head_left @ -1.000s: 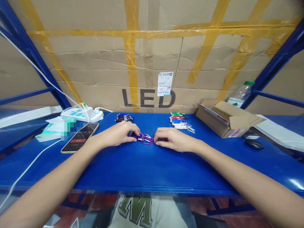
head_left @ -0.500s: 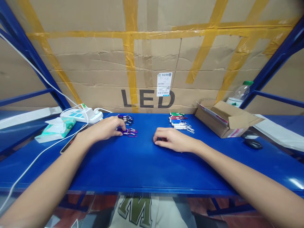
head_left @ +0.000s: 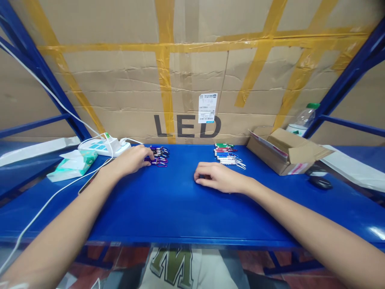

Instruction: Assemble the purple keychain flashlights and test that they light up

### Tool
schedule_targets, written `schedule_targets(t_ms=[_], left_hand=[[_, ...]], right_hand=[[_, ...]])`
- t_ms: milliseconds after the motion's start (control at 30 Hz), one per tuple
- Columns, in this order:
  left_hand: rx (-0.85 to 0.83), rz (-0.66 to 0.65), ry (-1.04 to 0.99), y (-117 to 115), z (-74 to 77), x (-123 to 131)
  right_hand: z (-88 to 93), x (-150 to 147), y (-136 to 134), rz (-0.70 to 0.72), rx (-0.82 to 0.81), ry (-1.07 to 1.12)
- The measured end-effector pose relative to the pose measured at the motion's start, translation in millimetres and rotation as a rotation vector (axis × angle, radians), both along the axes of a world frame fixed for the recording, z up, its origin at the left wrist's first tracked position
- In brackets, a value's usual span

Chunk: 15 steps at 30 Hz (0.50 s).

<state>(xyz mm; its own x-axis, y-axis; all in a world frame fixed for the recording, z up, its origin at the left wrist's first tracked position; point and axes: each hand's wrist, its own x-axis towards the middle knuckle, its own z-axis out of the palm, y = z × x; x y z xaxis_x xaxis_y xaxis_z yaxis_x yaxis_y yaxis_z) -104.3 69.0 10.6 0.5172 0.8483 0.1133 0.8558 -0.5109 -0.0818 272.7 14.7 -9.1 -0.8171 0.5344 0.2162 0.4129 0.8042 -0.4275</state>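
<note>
My left hand (head_left: 136, 158) reaches to the left group and has its thumb and fingers closed around the purple carabiner keychains (head_left: 159, 161). Their clips point right, while the fingers hide most of their slim barrels. Just behind them lie dark carabiner keychains (head_left: 161, 152) in a stacked row. My right hand (head_left: 217, 176) rests on the blue table (head_left: 168, 212) with its fingers curled in and nothing visible in them. Beyond it, a second group holds green, red, blue and silver carabiner keychains (head_left: 226, 154), laid in rows by colour.
At the left are a tissue pack (head_left: 73, 164), a white power strip (head_left: 105, 146), a white cable (head_left: 64, 188) and a phone partly under my forearm. An open cardboard box (head_left: 285, 152), a bottle (head_left: 303, 118) and a black mouse (head_left: 320, 182) stand right. Cardboard walls the back.
My left hand has moved slightly back and left, bringing the purple keychains closer to the dark ones. My right hand has stayed in place.
</note>
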Motion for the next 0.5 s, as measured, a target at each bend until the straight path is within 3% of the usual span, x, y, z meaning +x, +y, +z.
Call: schedule_targets(t_ms=[500], left_hand=[[0.066, -0.026, 0.008, -2, -7.5, 14]], right_hand=[[0.5, 1, 0, -0.005, 0.015, -0.011]])
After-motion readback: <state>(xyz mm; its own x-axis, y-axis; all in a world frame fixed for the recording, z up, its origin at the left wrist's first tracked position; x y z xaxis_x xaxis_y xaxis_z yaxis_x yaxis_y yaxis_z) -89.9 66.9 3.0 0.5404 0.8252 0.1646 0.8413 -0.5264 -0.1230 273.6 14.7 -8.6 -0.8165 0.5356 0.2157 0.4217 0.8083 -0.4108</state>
